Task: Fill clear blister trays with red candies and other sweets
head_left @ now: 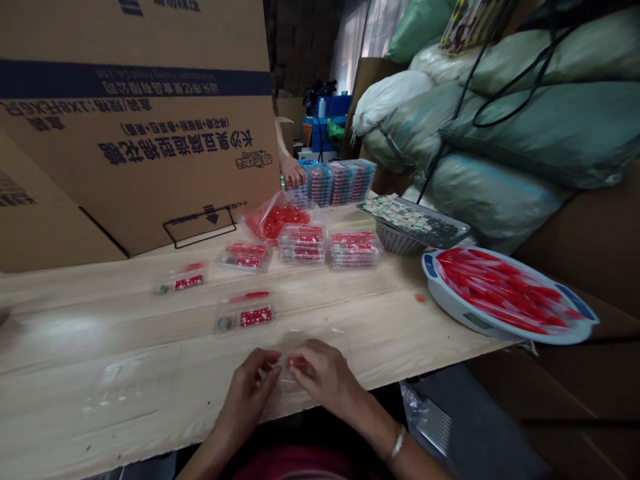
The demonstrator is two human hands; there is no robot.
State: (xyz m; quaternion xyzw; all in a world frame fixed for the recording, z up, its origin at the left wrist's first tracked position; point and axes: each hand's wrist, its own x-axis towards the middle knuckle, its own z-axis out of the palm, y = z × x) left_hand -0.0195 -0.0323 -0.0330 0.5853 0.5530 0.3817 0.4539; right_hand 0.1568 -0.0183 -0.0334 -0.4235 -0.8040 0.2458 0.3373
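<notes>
A carton stands on the left of the bench. Right of it, one filled box lies on the wood, then two more, one nearer, one farther. The left hand is half curled, thumb and forefinger slightly apart, nothing visible between them. Behind, a red bag sits below another person's hand, which touches stacked packs. At the near edge, a clear tray lies flat under the right hand, whose fingers bunch toward the thumb by a small red thing; I cannot tell whether it is gripped. Farther right come a basket and a basin of red pieces.
</notes>
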